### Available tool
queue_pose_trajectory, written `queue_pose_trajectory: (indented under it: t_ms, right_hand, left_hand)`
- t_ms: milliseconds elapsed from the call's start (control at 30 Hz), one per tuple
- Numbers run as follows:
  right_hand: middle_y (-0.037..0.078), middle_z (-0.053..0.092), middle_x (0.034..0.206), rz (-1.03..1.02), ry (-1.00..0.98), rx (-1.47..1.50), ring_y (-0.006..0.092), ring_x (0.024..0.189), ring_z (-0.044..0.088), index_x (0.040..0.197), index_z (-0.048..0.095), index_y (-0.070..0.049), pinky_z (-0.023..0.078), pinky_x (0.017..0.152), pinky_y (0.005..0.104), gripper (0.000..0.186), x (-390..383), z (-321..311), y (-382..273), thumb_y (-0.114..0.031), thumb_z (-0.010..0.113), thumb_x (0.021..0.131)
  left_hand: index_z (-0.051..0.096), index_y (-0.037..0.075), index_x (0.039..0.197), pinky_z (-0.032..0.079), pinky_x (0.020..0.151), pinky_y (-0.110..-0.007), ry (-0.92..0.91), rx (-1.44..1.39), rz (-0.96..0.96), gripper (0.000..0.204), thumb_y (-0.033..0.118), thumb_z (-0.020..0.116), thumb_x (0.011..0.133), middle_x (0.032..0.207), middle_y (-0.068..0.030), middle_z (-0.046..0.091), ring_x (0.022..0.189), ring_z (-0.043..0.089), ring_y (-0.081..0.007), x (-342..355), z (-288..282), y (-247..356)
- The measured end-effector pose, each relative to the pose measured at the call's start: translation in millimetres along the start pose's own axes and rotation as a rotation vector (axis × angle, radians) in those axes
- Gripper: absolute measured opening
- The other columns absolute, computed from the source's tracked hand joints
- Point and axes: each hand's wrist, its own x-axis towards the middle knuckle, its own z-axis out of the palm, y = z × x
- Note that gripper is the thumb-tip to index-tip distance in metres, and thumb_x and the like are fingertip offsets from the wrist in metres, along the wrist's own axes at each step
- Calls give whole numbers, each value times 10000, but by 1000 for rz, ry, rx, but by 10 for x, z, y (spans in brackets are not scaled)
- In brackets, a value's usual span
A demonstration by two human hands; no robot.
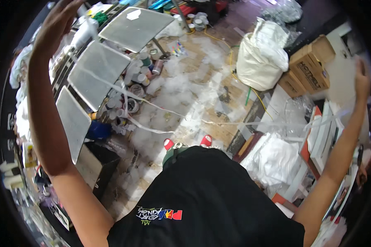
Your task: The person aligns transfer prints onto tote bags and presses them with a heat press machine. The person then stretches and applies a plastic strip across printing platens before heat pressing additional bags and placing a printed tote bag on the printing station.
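Note:
My left hand (61, 26) is raised at the upper left, blurred, its fingertips partly cut off by the frame's edge. A long thin translucent strip (202, 120) runs down from its fingers and sags across the view toward the right. My right hand (362, 80), raised at the far right, looks closed around the strip's other end, though the grip itself is blurred. A loose length of the strip (142, 125) dangles from the left part and ends above the floor, near my red-and-white shoes (206, 141).
Grey framed panels (99, 74) line the left, with jars and tubs (142, 78) beneath. Pale scraps litter the floor (185, 82). At right are a white sack (257, 61), cardboard boxes (309, 70), a yellow cord (259, 101), a white plastic bundle (274, 160) and leaning boards (317, 140).

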Motion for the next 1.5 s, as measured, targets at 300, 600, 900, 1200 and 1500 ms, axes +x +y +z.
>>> queue_pose_trajectory:
  t_ms: [300,600,900,1200,1500]
  right_hand:
    - [208,628,1153,64,-1042,570,326,1096,591,1134,626,22,461,948,403,791,-2658,2927,-2902,-547,823,622]
    - [143,710,954,529,-1471,994,238,874,664,1006,701,-28,504,781,340,387,-4500,3749,-4510,-383,611,878]
    - [144,629,720,27,-1091,908,224,662,579,959,663,-12,450,635,359,312,-2962,1628,-4775,-312,618,887]
    - [175,656,804,49,-740,893,339,734,652,950,677,-50,493,646,388,165,-3516,-273,-5562,-174,639,847]
    - [48,642,708,592,-593,995,154,629,581,926,670,-20,456,596,289,218,-5010,-1413,-5029,-228,603,923]
  left_hand:
    - [555,81,1168,299,615,-269,463,223,-154,448,437,568,895,818,12,438,682,365,-96,-1387,-963,786]
    - [532,56,1226,357,715,-302,606,261,-562,628,478,676,783,950,-39,497,821,444,-146,-3699,-869,1466]
    - [509,31,1284,415,814,-335,176,-121,-291,830,519,784,671,1083,-91,556,960,523,-197,-3531,-613,573]
    - [542,47,1260,494,770,-334,-286,-278,259,734,308,862,653,1060,-136,589,935,600,-260,-3308,648,440]
    - [641,62,912,454,640,-294,-505,-867,-163,113,166,598,906,822,-10,608,741,563,-100,-3553,1603,652]
